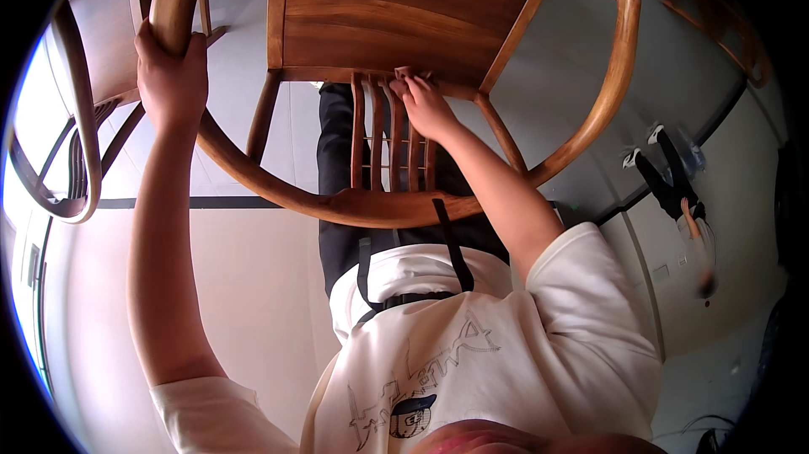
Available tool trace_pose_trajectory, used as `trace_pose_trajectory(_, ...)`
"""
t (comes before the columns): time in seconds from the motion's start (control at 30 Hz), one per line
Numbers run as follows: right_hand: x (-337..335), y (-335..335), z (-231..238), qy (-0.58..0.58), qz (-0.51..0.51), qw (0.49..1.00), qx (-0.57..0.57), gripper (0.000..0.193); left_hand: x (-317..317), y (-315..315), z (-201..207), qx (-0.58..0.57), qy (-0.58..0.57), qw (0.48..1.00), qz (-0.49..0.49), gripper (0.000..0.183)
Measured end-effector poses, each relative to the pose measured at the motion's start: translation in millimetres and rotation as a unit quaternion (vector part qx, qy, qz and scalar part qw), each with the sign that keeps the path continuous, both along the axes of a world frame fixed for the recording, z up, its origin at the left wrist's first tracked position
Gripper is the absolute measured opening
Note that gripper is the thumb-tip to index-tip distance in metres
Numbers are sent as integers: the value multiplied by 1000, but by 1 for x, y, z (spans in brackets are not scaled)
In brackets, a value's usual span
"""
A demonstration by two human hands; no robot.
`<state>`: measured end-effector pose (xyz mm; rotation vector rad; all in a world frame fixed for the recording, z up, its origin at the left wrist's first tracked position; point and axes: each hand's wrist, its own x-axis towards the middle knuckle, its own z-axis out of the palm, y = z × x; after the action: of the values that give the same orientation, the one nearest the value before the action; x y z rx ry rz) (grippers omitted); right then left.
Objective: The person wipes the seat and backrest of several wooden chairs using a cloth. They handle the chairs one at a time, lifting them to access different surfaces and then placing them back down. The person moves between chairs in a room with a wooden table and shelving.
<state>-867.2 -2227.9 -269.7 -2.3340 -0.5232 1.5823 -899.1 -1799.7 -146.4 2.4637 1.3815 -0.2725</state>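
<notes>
A brown wooden armchair (404, 20) with a curved top rail and several upright back slats stands right before me. My left hand (173, 75) is wrapped round the end of its left armrest (179, 3). At the rear edge of the seat, by the tops of the slats, my right hand (427, 106) pinches a small crumpled brown cloth (404, 73) and presses it against the wood. The fingers partly hide the cloth, so its full size cannot be made out.
Another wooden chair (80, 117) is close by on the left. At the far right a person (678, 193) in dark trousers stands on the grey floor (581, 92). Part of a further wooden piece (716, 29) shows at the upper right. Dark straps (451, 243) hang at my waist.
</notes>
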Motion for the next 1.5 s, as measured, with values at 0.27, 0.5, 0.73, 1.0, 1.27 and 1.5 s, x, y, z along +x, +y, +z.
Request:
trace_pose_trajectory(0.27,-12,72,-40,45,24,996,72,38,-3,-4,1,0,11,1000,13,79)
trace_pose_trajectory(0.5,-33,32,95,69,65,975,202,38,2,-5,5,-5,-4,1000,21,79)
trace_pose_trajectory(0.73,-74,32,211,92,-7,962,258,38,3,-3,7,1,19,1000,15,80)
trace_pose_trajectory(1.0,-55,-63,248,-142,78,965,207,43,-3,10,-6,16,23,1000,-1,81)
trace_pose_trajectory(1.27,49,-174,216,-454,77,879,126,38,-17,-16,11,86,-163,977,-106,72)
trace_pose_trajectory(1.5,109,-180,155,-495,-73,843,197,39,-102,-146,24,38,-71,986,-147,65)
